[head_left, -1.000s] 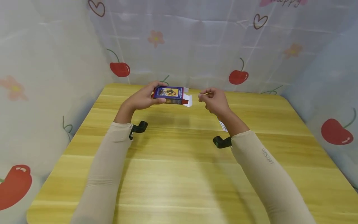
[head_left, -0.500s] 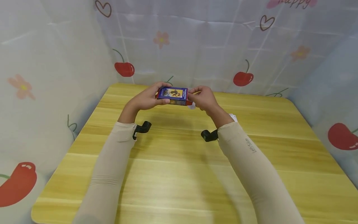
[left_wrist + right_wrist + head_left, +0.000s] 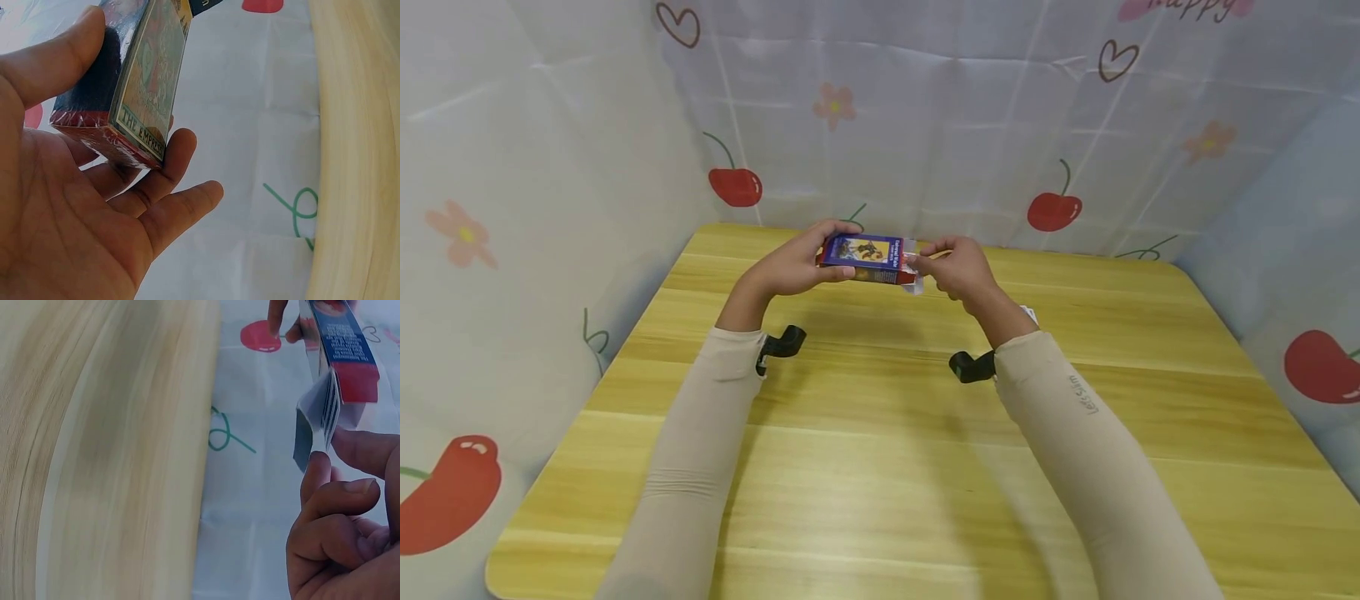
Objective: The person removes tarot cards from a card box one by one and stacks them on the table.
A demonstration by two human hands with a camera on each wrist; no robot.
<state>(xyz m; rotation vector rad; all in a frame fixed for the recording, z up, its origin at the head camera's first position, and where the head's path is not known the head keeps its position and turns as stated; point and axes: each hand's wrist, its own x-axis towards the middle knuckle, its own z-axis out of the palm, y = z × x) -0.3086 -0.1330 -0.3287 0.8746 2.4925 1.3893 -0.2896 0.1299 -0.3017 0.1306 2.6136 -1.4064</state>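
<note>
My left hand (image 3: 799, 262) grips a tarot card box (image 3: 863, 249) above the far part of the table, thumb on the near side and fingers behind. In the left wrist view, the box (image 3: 147, 75) shows "THE EMPRESS" on one face, and my left hand's (image 3: 81, 187) lower fingers are spread. The box's right end is open, with flaps (image 3: 305, 440) standing out. There, my right hand (image 3: 962, 268) pinches thin cards (image 3: 330, 409) between thumb and index finger; they stick partly out of the opening. The other fingers of my right hand (image 3: 344, 525) are curled.
White cards (image 3: 1029, 314) lie on the wooden table (image 3: 850, 467), partly hidden behind my right forearm. A curtain (image 3: 925, 125) printed with cherries and flowers stands behind the table. Black camera mounts (image 3: 972, 367) jut from both wrists.
My right hand has come left to the box's open end, then drawn back slightly to the right with cards in its pinch. My left hand keeps its grip on the box.
</note>
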